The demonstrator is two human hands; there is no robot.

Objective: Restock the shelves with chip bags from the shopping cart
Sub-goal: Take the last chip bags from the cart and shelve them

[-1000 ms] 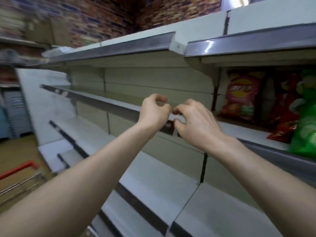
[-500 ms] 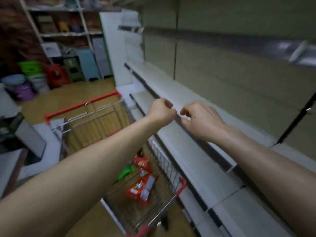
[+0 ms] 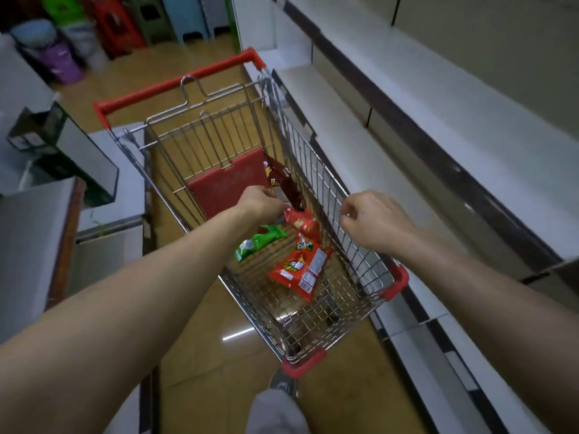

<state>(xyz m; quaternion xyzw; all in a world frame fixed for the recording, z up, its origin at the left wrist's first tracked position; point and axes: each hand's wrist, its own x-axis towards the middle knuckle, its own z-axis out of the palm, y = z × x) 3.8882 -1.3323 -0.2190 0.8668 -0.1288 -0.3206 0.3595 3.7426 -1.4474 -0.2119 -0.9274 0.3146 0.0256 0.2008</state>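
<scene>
The wire shopping cart (image 3: 316,170) with red trim stands beside the white shelves (image 3: 438,126). Inside lie a green chip bag (image 3: 257,242), a red chip bag (image 3: 299,269) and a smaller red bag (image 3: 302,222); a dark red bag (image 3: 283,183) leans on the cart's right wall. My left hand (image 3: 261,202) is down in the cart, its curled fingers right at the dark red bag and the smaller red bag; a grip does not show. My right hand (image 3: 372,220) hovers over the cart's right rim, loosely curled and holding nothing.
The cart's red handle (image 3: 175,83) is at its far end. A grey counter with a dark box (image 3: 62,145) stands on the left. Coloured bins (image 3: 109,23) line the far wall. My shoe (image 3: 283,385) is by the cart's near corner on the wooden floor.
My view has swung down from the upper shelves to the cart. Both hands dropped from shelf height; the left has gone into the cart among the bags, the right sits over its rim.
</scene>
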